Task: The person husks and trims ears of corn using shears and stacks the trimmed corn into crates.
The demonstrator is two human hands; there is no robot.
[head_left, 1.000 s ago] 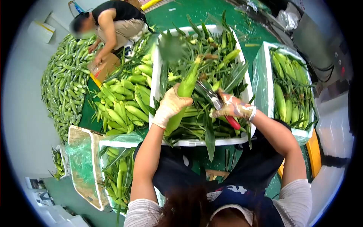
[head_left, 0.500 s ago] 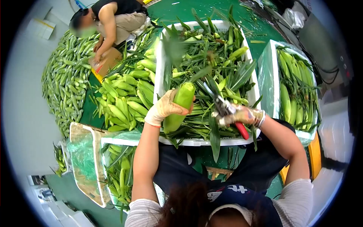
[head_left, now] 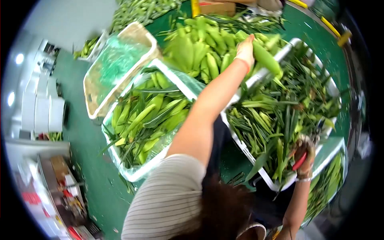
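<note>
My left hand (head_left: 245, 53), in a pale glove, is closed on a green ear of corn (head_left: 265, 60) in its husk. It holds the ear over the left rim of the white crate (head_left: 256, 80), beside a heap of husked-in corn ears (head_left: 214, 44). My right hand (head_left: 305, 150), gloved and stained, is wrapped round red-handled pruning shears (head_left: 300, 161) above the crate's near right part. The blades are hard to make out against the leaves. Cut corn leaves and stalk ends (head_left: 276, 116) fill the crate.
At my left stands a lined crate of corn (head_left: 148, 120), with a beige crate holding green plastic film (head_left: 120, 60) behind it. Another lined crate of corn (head_left: 326, 186) is at the right. A large pile of corn (head_left: 140, 14) and a cardboard box (head_left: 216, 8) lie beyond.
My view has swung left. My left hand has carried the ear from over the crate towards the corn heap; my right hand still holds the shears over the crate.
</note>
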